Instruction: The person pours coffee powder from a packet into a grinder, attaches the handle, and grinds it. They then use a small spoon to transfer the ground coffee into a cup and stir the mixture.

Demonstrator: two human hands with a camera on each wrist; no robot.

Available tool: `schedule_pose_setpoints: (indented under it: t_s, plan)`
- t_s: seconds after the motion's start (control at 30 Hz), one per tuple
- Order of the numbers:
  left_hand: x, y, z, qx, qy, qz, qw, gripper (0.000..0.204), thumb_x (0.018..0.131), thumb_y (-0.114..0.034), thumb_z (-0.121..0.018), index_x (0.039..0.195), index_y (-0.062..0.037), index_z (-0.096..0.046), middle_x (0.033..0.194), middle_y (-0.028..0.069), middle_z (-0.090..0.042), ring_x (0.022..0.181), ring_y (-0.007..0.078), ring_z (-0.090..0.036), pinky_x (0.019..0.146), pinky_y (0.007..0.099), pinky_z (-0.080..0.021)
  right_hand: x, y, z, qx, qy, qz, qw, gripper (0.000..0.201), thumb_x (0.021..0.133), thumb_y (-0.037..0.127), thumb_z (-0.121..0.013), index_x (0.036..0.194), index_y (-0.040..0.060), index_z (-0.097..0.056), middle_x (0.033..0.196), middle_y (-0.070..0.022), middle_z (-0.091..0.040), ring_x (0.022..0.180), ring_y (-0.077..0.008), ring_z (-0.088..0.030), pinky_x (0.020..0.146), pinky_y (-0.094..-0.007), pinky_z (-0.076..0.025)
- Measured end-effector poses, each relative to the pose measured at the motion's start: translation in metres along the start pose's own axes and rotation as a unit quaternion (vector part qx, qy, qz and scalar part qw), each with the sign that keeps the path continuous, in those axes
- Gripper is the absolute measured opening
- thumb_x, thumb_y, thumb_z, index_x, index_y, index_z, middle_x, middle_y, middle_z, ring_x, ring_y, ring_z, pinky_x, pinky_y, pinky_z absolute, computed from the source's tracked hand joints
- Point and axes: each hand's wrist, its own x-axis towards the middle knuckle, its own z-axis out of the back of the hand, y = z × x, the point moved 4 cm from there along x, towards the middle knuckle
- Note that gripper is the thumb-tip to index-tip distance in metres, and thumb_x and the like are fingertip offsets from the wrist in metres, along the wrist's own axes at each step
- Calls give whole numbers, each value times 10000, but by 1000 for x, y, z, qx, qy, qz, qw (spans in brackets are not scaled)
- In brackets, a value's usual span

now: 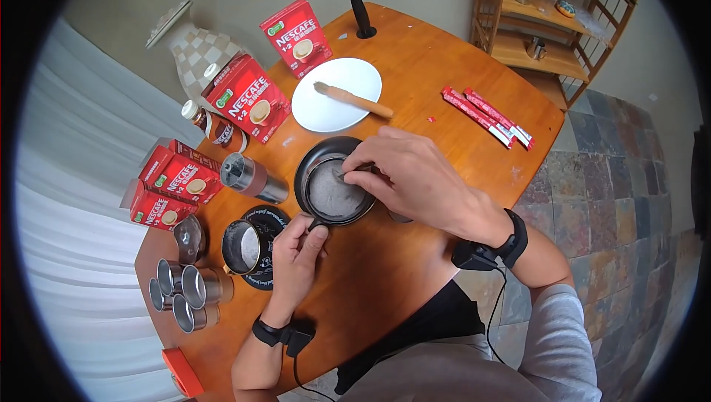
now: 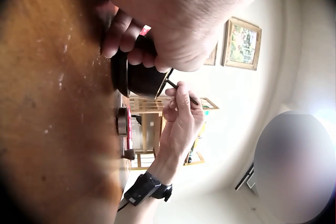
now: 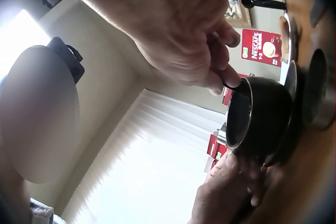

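Observation:
A black cup (image 1: 355, 208) with greyish-white contents stands on a dark saucer (image 1: 305, 167). The left hand (image 1: 298, 254) grips the cup's handle at the near side; in the right wrist view its fingers (image 3: 227, 174) lie against the cup (image 3: 262, 116). Above the rim, the right hand (image 1: 404, 172) pinches a thin dark stick-like utensil, seen in the left wrist view as a handle (image 2: 181, 91) slanting out of the cup (image 2: 144, 79). The utensil's lower end is hidden inside the cup.
Left of the hands are a second black cup (image 1: 241, 245), a metal cylinder (image 1: 255, 178) and several metal cups (image 1: 201, 287). Beyond lie a white plate (image 1: 326, 109) with a brush (image 1: 355, 100), red boxes (image 1: 248, 98), a jar (image 1: 222, 129) and red sachets (image 1: 481, 117).

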Motion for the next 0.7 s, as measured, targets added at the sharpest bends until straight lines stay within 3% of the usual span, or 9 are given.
schedule_pose_setpoints:
  t_s: [0.1, 0.2, 0.3, 0.5, 0.6, 0.7]
  plan:
    - [0, -1, 0, 3, -1, -4, 1000, 267, 1068, -222, -651, 933, 8, -630, 886, 24, -594, 714, 92, -587, 624, 244, -482, -1, -2, 0, 17, -1, -8, 1000, 119, 939, 128, -719, 928, 15, -683, 872, -153, -697, 860, -373, -668, 743, -458, -539]
    - [0, -1, -1, 8, -2, -11, 1000, 256, 1066, -209, -652, 927, 4, -628, 877, 18, -583, 706, 87, -582, 614, 240, -462, -2, -1, -1, 33, -47, -26, 998, 124, 907, 127, -791, 981, 43, -738, 824, -87, -705, 743, -291, -649, 650, -384, -520]
    - [-1, -1, 0, 24, -1, -15, 1000, 242, 1061, -192, -654, 920, 2, -624, 865, 12, -567, 694, 80, -561, 612, 235, -437, -3, -1, -8, -12, -119, 5, 993, 119, 897, 136, -807, 934, 52, -730, 768, -82, -680, 707, -278, -635, 612, -384, -493]
    - [-1, -2, 0, 43, -5, -29, 999, 215, 1044, -160, -667, 910, 2, -620, 851, 0, -544, 677, 74, -493, 621, 242, -401, -21, 7, -16, 5, -34, -44, 998, 154, 891, 147, -819, 882, 63, -689, 715, -87, -626, 670, -273, -613, 592, -381, -470]
    - [-2, -2, -1, 49, -4, -23, 999, 206, 1036, -150, -674, 909, 2, -619, 847, -3, -537, 686, 75, -470, 629, 247, -388, -9, 12, -13, 31, -89, -6, 996, 149, 896, 135, -810, 907, 65, -678, 729, -84, -630, 659, -274, -602, 590, -377, -462]
    - [-2, -2, 0, 56, -3, -20, 998, 204, 1031, -149, -679, 910, 3, -617, 844, -3, -529, 698, 79, -452, 639, 247, -377, -2, 5, -26, 63, -94, -20, 993, 166, 895, 119, -805, 896, 65, -648, 728, -82, -611, 640, -277, -582, 589, -387, -451]
